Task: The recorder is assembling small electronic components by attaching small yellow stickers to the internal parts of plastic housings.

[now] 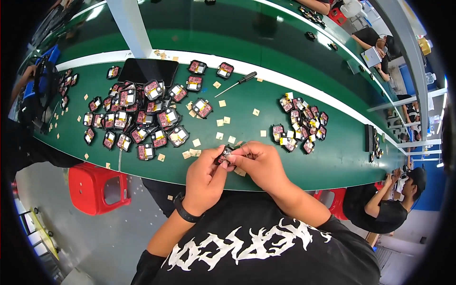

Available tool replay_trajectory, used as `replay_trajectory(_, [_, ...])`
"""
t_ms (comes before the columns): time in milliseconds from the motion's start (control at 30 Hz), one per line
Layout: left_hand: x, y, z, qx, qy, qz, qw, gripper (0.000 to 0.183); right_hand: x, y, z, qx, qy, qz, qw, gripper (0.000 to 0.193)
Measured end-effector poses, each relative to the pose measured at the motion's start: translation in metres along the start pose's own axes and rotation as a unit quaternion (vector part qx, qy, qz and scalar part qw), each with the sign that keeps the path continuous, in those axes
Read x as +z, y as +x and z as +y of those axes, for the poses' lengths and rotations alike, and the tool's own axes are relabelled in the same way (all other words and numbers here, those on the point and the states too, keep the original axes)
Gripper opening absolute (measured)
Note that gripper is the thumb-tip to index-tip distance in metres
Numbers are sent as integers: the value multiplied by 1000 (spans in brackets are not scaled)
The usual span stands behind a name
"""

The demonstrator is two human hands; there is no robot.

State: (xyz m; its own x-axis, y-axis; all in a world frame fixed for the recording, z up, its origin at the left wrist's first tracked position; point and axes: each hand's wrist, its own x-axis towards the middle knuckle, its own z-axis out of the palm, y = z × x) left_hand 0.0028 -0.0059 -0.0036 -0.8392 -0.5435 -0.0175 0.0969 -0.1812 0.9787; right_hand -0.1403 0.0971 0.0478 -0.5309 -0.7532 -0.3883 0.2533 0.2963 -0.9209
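Note:
Close in front of me, at the table's near edge, my left hand (205, 175) grips a small black device housing (220, 159) by its sides. My right hand (259, 164) has its thumb and fingertips pinched together at the housing's face; what they hold there, if anything, is hidden. Small beige square pieces (196, 142) lie scattered just beyond my hands. To the left is a big heap of similar open housings (127, 98) with red circuit boards and white and yellow parts. A smaller heap (295, 116) sits to the right.
A screwdriver (236, 84) lies beyond my hands, with a dark flat tablet-like panel (148, 72) behind the left heap. A white post (130, 28) rises from the green table's (247, 164) far side. A red stool (97, 189) stands at lower left. Other people sit along the tables.

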Motion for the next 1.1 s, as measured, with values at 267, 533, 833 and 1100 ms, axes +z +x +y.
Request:
replay_trajectory(267, [-7, -2, 0, -8, -58, -37, 998, 34, -12, 17, 10, 17, 14, -8, 1000, 19])
replay_trajectory(533, [-11, 2, 13, -58, -69, -57, 994, 38, -19, 17, -1, 48, -51, -70, 995, 20])
replay_trajectory(833, [-1, 7, 24, -89, -52, -21, 994, 36, -21, 6, 4, 51, 25, -92, 994, 16])
replay_trajectory(1100, [0, 3, 20, -91, -13, -48, 995, 42, -17, 8, 10, 44, -3, -72, 996, 21])
